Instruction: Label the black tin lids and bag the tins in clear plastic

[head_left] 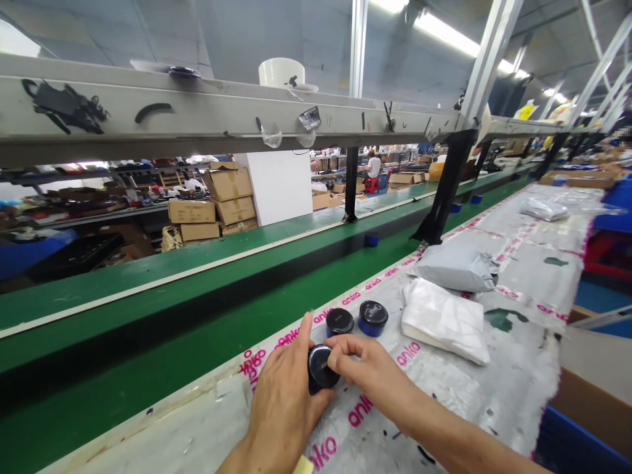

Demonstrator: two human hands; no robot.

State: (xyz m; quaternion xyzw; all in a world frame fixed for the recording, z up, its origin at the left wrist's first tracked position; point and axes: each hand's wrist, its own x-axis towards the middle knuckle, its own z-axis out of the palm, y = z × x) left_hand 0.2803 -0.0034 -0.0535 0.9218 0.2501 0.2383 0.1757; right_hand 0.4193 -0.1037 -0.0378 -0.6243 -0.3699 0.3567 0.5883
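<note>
A round container with a glossy black lid [322,366] is between my two hands, low over the plastic-covered table. My left hand [286,388] wraps round its left side, thumb below and fingers above. On the lid's right part rest the curled, pinched fingers of my right hand [363,365]; whether they hold anything small is hidden. Just beyond stand two more round containers with black lids, one [340,322] close to my fingertips and another with a blue side [373,318] to its right.
Right of the containers lie a folded white cloth [444,319] and a grey plastic bag [457,266]. A green conveyor belt [276,296] runs along the table's far side, carrying a blue container [371,239]. Black posts [444,187] support a shelf beam [212,112] above.
</note>
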